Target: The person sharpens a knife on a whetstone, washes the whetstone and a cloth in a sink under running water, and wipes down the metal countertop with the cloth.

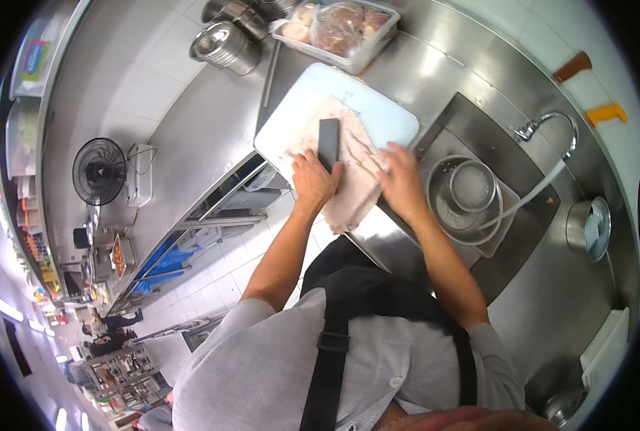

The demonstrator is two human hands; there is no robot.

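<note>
A pale pinkish, wrinkled cloth lies across a white cutting board and hangs past its near edge. On the cloth rests a dark grey rectangular block that looks like a sharpening stone. My left hand lies on the cloth at the block's near end, fingers spread and thumb beside the block. At the cloth's right edge, my right hand has its fingers closed on the fabric, and folds run towards it. Its fingertips are slightly blurred.
Right of the board is a sink holding a metal bowl, under a curved faucet. Behind the board stands a plastic tub of bagged food. Metal containers stand at the back left, and a black fan farther left.
</note>
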